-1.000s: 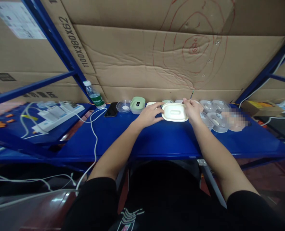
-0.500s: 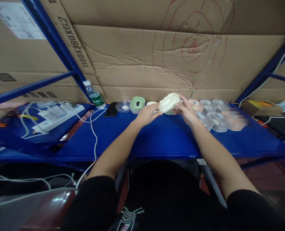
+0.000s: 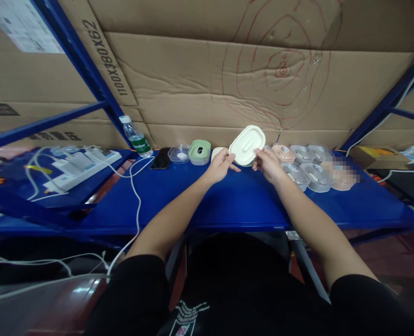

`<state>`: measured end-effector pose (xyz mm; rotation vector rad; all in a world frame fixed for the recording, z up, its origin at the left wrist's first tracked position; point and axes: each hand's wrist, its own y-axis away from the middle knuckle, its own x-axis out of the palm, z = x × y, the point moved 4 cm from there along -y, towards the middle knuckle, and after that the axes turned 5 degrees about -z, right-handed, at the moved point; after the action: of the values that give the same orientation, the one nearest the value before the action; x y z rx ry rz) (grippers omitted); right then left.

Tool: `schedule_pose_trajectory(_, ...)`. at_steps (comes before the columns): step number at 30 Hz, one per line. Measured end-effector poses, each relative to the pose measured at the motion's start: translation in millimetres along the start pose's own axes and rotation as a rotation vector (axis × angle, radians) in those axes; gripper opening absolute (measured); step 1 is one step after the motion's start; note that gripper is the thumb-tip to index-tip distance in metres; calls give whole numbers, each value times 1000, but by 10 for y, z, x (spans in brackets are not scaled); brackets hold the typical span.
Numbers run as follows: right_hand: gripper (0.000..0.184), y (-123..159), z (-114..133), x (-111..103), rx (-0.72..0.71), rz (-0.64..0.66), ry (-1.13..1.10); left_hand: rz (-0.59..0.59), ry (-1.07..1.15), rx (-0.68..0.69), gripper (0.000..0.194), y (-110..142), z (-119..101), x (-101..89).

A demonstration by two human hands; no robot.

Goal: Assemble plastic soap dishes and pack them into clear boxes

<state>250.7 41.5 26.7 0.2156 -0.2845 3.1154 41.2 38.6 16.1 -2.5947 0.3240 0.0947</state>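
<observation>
Near the tabletop's [image 3: 242, 205] back edge, my left hand [image 3: 218, 169] and right hand [image 3: 269, 165] pinch a cream lid [image 3: 247, 144]; slackness could drop it.

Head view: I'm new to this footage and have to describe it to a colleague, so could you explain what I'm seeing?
There is no machine here: the arms belong to a person working with bare hands. A camera worn on that person's head looks forward and down.

The right hand grips the lower right edge of a cream lid-like piece, raised and tilted. The left hand is at its lower left edge; whether it grips too is hard to tell.

Below is a blue table. Along its back stand a water bottle, a dark phone lying flat, and a green-topped container. Clear containers are grouped on the right. Behind it all is cardboard.
</observation>
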Motion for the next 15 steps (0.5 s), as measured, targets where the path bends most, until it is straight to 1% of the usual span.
schedule_pose_trajectory(2, 49, 2, 30, -17, -5, -40, -35, -22, -189, 127, 63, 28, -39, -19)
schedule_pose_trajectory(5, 47, 0, 51, -41, 9, -76, -28, -76, -541, 413, 78, 77, -160, -59)
schedule_pose_trajectory(7, 47, 4, 51, -43, 19, -84, -14, -119, -689, 555, 79, 95, -231, -97)
schedule_pose_trajectory(9, 48, 12, 45, -34, 22, -83, -2, -152, -784, 625, 72, 94, -279, -141)
schedule_pose_trajectory(10, 49, 15, 39, -28, 25, -81, 2, -145, -828, 648, 64, 89, -294, -155)
schedule_pose_trajectory(13, 51, 15, 12, -17, 45, -76, 11, -38, -938, 715, 32, 86, -329, -150)
schedule_pose_trajectory(15, 52, 8, -6, -20, 54, -76, 20, 26, -971, 724, 22, 92, -355, -132)
